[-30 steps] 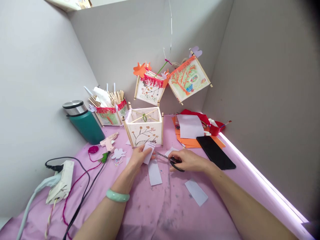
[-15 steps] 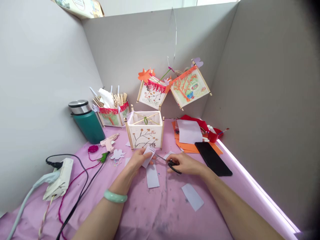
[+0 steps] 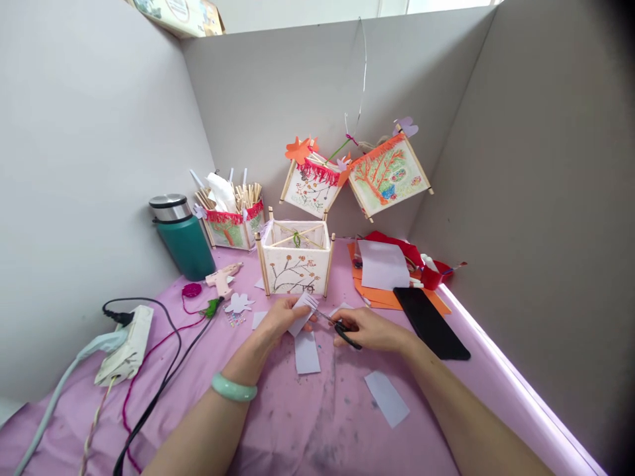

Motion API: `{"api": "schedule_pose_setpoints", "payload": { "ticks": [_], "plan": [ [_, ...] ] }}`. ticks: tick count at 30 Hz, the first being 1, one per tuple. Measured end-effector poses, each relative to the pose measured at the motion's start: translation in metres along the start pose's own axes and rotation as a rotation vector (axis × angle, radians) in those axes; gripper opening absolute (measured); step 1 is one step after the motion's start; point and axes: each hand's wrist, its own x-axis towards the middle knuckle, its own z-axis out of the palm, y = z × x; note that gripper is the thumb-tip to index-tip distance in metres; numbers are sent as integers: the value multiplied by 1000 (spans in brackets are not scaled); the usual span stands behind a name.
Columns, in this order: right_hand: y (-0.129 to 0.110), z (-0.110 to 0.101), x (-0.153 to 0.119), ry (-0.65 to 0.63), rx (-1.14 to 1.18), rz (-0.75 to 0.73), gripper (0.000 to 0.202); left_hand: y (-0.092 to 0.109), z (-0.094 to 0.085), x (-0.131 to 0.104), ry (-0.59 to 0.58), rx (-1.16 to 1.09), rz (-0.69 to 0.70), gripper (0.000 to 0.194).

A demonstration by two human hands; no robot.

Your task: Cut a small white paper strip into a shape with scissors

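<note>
My left hand (image 3: 284, 318) pinches a small pale lilac paper strip (image 3: 300, 320), its upper edge slit into narrow fringes. My right hand (image 3: 370, 328) grips a pair of black-handled scissors (image 3: 347, 334), whose blades point left at the strip's fringed edge. Fingers partly hide the blades. Just below the left hand lies a paper rectangle (image 3: 307, 354), and a second paper rectangle (image 3: 387, 398) rests nearer me on the right. Behind the hands stands a white box lantern (image 3: 296, 270) with wooden stick corners and a drawn branch.
A pink glue gun (image 3: 221, 280), a flower cutout (image 3: 239, 303) and a power strip (image 3: 125, 347) with cables lie left. A teal bottle (image 3: 186, 243) stands by the left wall. On the right are a black phone (image 3: 430, 322) and orange paper (image 3: 380, 299). Decorated panels (image 3: 390, 173) hang behind.
The whole view has shifted slightly, so things appear a little further right. The fringes on the paper strip look more spread, and the scissors stay close to its edge.
</note>
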Motion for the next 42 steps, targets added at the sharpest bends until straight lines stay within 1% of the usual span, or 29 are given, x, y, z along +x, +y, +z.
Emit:
{"api": "schedule_pose_setpoints", "payload": {
  "ticks": [4, 7, 10, 14, 18, 20, 24, 33, 42],
  "plan": [
    [-3, 3, -5, 79, -122, -42, 31, 1, 2, -2, -17, -1, 16, 31],
    [-4, 5, -4, 103, -180, -45, 30, 1, 1, -2, -24, -7, 21, 33],
    [-3, 6, -3, 110, -187, -56, 27, 0, 1, -1, -10, 7, 28, 33],
    [-3, 7, -2, 127, -188, -64, 27, -1, 1, -1, 18, 27, 29, 27],
    [-2, 9, -2, 151, -188, -100, 27, 0, 2, -1, 33, -2, 38, 24],
    [-2, 10, -2, 150, -173, -117, 26, 0, 2, -1, 38, -10, 39, 23],
    [-2, 10, -2, 129, -129, -102, 26, 1, 2, -2, 39, -20, 35, 24],
    [0, 9, -2, 122, -118, -99, 27, -1, -1, -1, -27, -22, 93, 25],
    [0, 10, -2, 140, -129, -109, 28, 1, 0, -3, -5, -15, 78, 26]
  ]
}}
